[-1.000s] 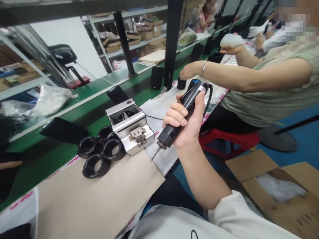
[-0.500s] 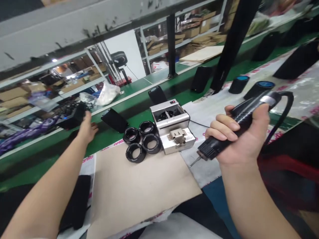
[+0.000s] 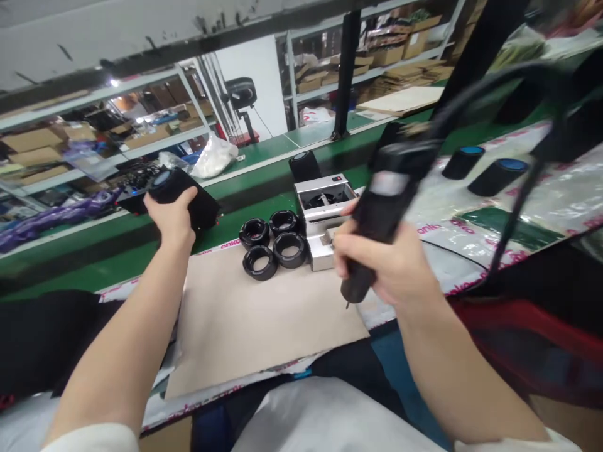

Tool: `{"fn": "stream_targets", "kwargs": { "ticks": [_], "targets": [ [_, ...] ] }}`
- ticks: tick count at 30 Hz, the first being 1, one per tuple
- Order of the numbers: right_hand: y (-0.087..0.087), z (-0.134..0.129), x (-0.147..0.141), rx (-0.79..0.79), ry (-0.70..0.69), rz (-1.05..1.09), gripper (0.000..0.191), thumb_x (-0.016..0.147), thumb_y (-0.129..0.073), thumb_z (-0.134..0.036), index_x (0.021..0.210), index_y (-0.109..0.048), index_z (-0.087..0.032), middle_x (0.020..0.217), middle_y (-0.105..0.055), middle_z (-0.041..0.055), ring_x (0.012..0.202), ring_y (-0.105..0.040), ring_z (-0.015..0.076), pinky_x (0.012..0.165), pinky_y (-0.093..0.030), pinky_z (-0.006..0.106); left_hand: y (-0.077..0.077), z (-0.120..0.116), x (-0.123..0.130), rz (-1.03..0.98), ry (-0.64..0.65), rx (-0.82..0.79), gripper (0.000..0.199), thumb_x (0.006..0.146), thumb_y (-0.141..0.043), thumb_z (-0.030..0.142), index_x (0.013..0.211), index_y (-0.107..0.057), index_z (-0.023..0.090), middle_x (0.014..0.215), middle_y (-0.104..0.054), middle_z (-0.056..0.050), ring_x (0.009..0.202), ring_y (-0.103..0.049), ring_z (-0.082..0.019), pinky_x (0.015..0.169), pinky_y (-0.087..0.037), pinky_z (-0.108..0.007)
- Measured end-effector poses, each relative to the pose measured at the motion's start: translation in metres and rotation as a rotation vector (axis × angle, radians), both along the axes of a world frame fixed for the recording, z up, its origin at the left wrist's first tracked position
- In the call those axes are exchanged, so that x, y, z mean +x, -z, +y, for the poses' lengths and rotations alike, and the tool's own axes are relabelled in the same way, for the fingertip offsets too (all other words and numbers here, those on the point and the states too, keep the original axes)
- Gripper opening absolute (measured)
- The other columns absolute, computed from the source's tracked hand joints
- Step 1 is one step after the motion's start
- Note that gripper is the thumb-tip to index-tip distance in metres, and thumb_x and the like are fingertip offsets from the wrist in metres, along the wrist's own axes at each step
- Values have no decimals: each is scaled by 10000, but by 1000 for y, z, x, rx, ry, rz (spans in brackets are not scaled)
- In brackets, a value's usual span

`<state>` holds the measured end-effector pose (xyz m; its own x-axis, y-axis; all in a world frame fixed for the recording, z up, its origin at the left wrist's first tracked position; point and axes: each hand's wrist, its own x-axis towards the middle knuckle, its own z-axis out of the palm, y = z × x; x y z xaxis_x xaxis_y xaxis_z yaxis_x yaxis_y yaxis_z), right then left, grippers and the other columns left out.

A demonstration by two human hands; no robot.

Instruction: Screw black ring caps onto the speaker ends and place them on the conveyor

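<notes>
My left hand [image 3: 172,213] reaches out to the far left and is closed around a black cylindrical speaker [image 3: 200,204], which leans on the green surface. Its fingers lie partly hidden behind the speaker. In my right hand [image 3: 391,257] is a black electric screwdriver [image 3: 384,207], held bit down above the right edge of the cardboard sheet [image 3: 264,326]. A cable runs from its top. Several black rings [image 3: 289,250] stand together at the far edge of the cardboard, left of a silver metal device [image 3: 320,254] partly covered by my right hand.
Behind the metal device stands another black speaker [image 3: 304,166]. Two blue-topped cylinders [image 3: 499,177] are on the plastic-covered right side. A black post [image 3: 346,75] rises behind the bench, and a grey beam [image 3: 117,37] crosses above. Dark fabric [image 3: 42,339] lies at left.
My left hand has moved onto the speaker and taken hold of it. My right hand has shifted left and turned the screwdriver steeper, bit down. The view has shifted slightly.
</notes>
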<state>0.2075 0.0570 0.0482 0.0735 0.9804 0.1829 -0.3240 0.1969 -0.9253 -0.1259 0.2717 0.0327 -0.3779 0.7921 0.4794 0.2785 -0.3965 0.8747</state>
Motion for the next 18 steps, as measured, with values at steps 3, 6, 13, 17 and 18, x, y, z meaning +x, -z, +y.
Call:
{"fn": "stream_targets", "kwargs": {
  "ticks": [3,6,13,17,18],
  "targets": [
    [8,19,-35,-179,-134,-495,400,798,-810,-332,1130,-599,-260,881,-711,-25,550,-659,152,538,-551,289,-8,-54,-13,-42,-139,153,951,690,-892,157,1451,-331,53,1512,-566,-195,1367,-620,-239,1216,-506,-402],
    [17,35,-67,-220,-202,-813,493,799,-750,-284,1273,-613,-273,972,-742,21,612,-671,182,583,-519,307,17,-132,-20,-88,-169,211,986,594,-955,161,1443,-456,102,1458,-632,-162,1376,-637,-304,1228,-508,-481],
    [43,52,-108,-178,-216,-1099,556,841,-708,-162,1374,-616,-292,1166,-760,60,1050,-725,313,857,-519,365,109,-270,-1,70,-180,-112,978,622,-1021,308,1468,-534,252,1441,-633,-120,1378,-644,-339,1263,-462,-553],
    [48,54,-115,-231,-163,-1131,527,852,-708,-234,1366,-594,-268,1066,-764,61,889,-731,280,754,-525,343,127,-285,14,93,-152,-98,1073,669,-1001,327,1580,-434,281,1555,-550,-138,1439,-595,-344,1270,-461,-518],
    [47,54,-114,-245,-142,-1119,534,866,-700,-273,1384,-572,-261,1055,-764,62,853,-728,266,726,-528,336,129,-286,15,72,-134,-110,1091,677,-997,336,1599,-415,290,1587,-524,-141,1469,-570,-353,1277,-452,-523]
  ]
}}
